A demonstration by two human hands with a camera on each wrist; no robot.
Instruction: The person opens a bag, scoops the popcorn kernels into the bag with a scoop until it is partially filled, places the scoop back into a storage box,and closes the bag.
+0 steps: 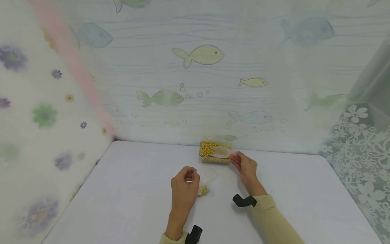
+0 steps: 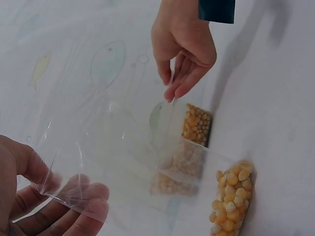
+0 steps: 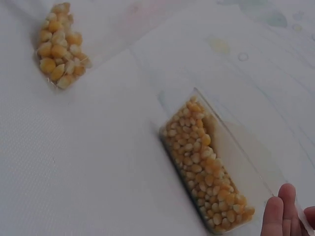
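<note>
My left hand pinches the upper edge of a clear plastic bag between thumb and fingers. Yellow corn kernels lie in the bottom of that bag, which rests on the table. Farther off, my right hand grips the handle of a translucent scoop. The scoop's bowl lies in a clear rectangular container of corn kernels. In the right wrist view only the right fingertips show, at the lower right.
A white cloth covers the table. Behind the container rises a fish-patterned backdrop. A flowered sheet hangs along the left side, and lace fabric along the right.
</note>
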